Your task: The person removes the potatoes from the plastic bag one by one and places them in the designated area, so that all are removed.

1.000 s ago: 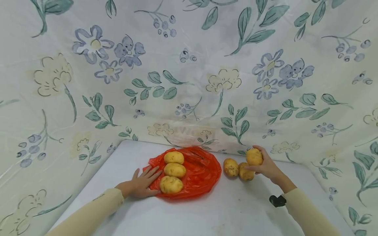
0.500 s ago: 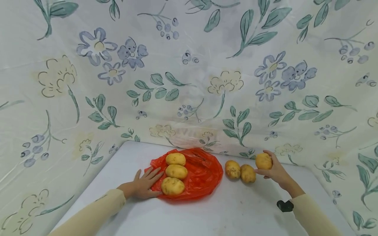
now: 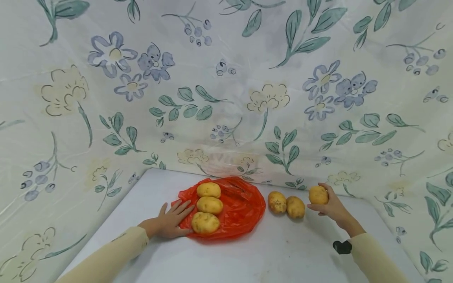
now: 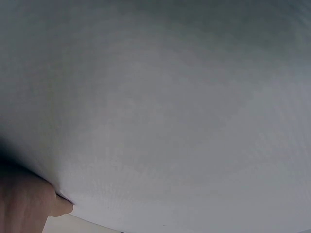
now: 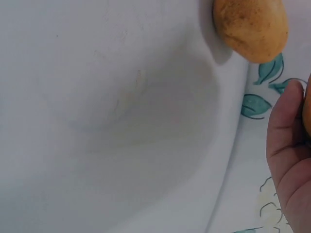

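My right hand point(image 3: 332, 207) grips a potato point(image 3: 318, 195) at the far right of the table; in the right wrist view the thumb lies along the potato's edge. Just left of it, two potatoes rest side by side, the nearer one point(image 3: 295, 207) and the other point(image 3: 277, 202). My left hand point(image 3: 173, 221) lies flat with fingers spread on the left edge of a red plastic bag point(image 3: 244, 212). On that bag three potatoes form a column: a back one point(image 3: 209, 190), a middle one point(image 3: 209, 205) and a front one point(image 3: 205, 223).
The white table point(image 3: 276, 255) ends at the back against a hanging floral sheet point(image 3: 226, 98), which also surrounds the sides. A dark wrist device point(image 3: 342, 247) sits at my right sleeve.
My right hand has carried its potato to the right, away from the two loose potatoes, and slightly down. The left hand stays in place on the red bag.
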The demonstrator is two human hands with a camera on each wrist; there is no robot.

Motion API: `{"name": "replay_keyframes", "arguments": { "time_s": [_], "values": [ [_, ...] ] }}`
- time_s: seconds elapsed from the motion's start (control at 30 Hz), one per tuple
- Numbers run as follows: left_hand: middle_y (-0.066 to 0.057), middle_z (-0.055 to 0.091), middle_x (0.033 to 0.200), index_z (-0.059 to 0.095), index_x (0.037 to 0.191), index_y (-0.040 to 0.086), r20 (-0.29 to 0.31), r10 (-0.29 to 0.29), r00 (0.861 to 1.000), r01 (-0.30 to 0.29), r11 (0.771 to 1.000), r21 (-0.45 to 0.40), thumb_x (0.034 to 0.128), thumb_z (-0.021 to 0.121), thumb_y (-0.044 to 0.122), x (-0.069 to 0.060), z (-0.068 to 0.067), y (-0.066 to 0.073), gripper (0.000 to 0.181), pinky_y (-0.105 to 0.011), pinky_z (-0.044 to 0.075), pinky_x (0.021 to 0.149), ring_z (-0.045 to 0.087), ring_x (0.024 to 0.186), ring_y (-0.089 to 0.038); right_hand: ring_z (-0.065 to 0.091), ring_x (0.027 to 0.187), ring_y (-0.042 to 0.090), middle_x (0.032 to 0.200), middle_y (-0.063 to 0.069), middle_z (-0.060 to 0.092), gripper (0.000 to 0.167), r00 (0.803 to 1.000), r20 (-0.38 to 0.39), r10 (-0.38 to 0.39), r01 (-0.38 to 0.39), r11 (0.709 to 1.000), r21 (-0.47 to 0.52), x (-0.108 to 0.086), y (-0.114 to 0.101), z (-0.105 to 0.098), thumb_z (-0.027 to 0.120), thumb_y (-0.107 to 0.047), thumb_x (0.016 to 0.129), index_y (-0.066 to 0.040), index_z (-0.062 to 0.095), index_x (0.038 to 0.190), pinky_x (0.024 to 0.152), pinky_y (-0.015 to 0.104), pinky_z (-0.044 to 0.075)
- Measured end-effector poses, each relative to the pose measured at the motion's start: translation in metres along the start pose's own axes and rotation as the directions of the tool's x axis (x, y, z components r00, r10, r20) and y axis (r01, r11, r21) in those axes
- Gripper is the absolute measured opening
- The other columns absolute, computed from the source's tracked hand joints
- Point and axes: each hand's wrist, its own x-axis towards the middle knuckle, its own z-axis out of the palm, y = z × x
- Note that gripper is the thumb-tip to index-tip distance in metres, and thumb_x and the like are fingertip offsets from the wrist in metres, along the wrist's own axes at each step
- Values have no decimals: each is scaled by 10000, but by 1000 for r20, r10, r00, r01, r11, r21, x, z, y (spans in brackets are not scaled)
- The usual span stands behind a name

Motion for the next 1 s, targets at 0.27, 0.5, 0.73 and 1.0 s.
{"name": "replay_keyframes", "arguments": {
  "time_s": [0.27, 0.5, 0.73, 1.0],
  "values": [
    [-126, 129, 1665, 222, 1582, 160, 32, 11, 999, -11, 1000, -6, 856, 509, 741, -3, -6, 2, 974, -747, -36, 1126, 53, 1521, -428, 463, 1191, 390, 1464, 274, 312, 1042, 998, 8, 62, -62, 995, -74, 4, 13, 0, 773, -329, 857, -93, 50, 1570, 946, 486, 473],
    [-109, 143, 1665, 242, 1580, 175, 31, 2, 1000, -1, 1000, -16, 871, 534, 700, -7, -6, 5, 930, -747, -15, 1129, 66, 1525, -416, 469, 1174, 383, 1451, 276, 319, 1048, 998, 11, 65, -64, 994, -94, 5, 18, -1, 780, -334, 845, -90, 63, 1570, 921, 449, 461],
    [-114, 148, 1663, 237, 1581, 174, 27, 4, 1000, -3, 1000, -15, 867, 541, 700, -5, -4, 2, 937, -749, -17, 1126, 68, 1524, -417, 467, 1183, 402, 1457, 295, 315, 1048, 998, 8, 64, -62, 991, -117, 7, 25, 0, 773, -363, 842, -62, 77, 1564, 932, 477, 456],
    [-96, 127, 1670, 209, 1587, 196, 25, -6, 1000, 6, 1000, 0, 846, 497, 764, -1, 2, -4, 977, -722, -47, 1142, 35, 1533, -396, 427, 1251, 459, 1488, 324, 286, 1065, 996, 19, 91, -88, 989, -122, 12, 34, 4, 789, -377, 824, -52, 93, 1562, 1016, 607, 398]
  ]
}}
